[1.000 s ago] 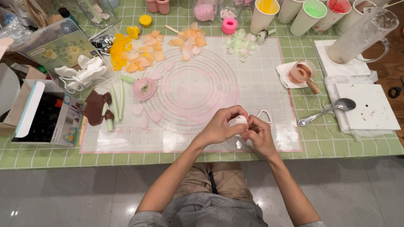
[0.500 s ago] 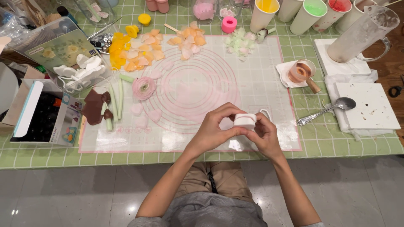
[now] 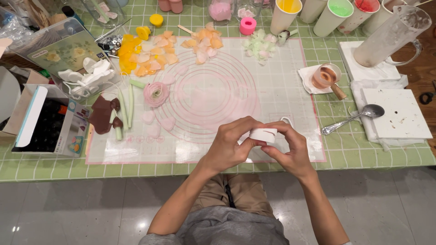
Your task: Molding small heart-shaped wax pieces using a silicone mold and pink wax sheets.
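Observation:
Both my hands meet over the near edge of a translucent mat with pink circles. My left hand and my right hand together pinch a small white cutter-like piece, held just above the mat. On the mat to the left lie a finished pink rose, several pale pink heart-shaped petals and green stems. A white loop-shaped cutter peeks out behind my right hand.
Orange and yellow petals and pale green petals lie at the far side. Paper cups of coloured liquid and a frosted jug stand back right. A spoon, a white block and open boxes flank the mat.
My hands have lifted slightly and turned the white piece, so its flat side now shows between my fingers. Nothing else on the table has moved.

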